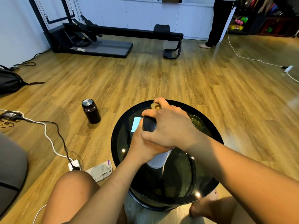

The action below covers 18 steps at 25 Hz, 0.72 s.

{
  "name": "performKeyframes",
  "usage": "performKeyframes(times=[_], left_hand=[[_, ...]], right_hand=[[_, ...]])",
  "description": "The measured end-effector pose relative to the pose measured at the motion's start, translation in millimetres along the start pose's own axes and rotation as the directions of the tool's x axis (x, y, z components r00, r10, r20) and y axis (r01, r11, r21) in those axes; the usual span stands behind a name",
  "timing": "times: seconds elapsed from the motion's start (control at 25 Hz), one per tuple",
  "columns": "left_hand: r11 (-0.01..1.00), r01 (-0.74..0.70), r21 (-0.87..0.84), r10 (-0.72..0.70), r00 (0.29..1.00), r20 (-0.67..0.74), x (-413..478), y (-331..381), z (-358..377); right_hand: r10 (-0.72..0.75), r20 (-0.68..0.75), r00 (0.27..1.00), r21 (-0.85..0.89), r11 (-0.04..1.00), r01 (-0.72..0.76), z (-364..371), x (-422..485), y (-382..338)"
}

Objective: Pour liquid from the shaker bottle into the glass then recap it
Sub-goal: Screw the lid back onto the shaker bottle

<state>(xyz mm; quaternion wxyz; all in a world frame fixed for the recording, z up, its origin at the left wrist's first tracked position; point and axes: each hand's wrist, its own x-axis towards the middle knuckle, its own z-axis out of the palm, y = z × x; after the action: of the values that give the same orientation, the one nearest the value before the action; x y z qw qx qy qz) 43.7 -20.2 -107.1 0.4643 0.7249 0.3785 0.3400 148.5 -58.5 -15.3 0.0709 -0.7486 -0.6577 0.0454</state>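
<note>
A shaker bottle [157, 160] with a pale body and a dark lid [148, 125] stands on the round black glass table [119, 143]. My left hand [144, 149] wraps around its body. My right hand [168, 126] lies over the dark lid from above, fingers curled around it, with a tan flip cap [155, 106] showing beyond my fingers. A clear glass [196, 122] stands on the table just right of my right hand, partly hidden by it; it seems to hold some yellowish liquid.
A black flask [91, 111] with a metal lid stands on the wooden floor left of the table. Cables and a power strip [74, 164] lie at lower left beside a folded cloth [102, 171]. Another person [216, 23] stands far back by gym equipment [97, 38].
</note>
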Motion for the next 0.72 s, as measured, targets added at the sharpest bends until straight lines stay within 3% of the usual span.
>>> performKeyframes(times=[0.72], left_hand=[[0.998, 0.043, 0.047, -0.043, 0.999, -0.012, -3.9, 4.8, 0.5]], right_hand=[[0.088, -0.027, 0.996, 0.020, 0.996, -0.087, 2.0, 0.0, -7.7]])
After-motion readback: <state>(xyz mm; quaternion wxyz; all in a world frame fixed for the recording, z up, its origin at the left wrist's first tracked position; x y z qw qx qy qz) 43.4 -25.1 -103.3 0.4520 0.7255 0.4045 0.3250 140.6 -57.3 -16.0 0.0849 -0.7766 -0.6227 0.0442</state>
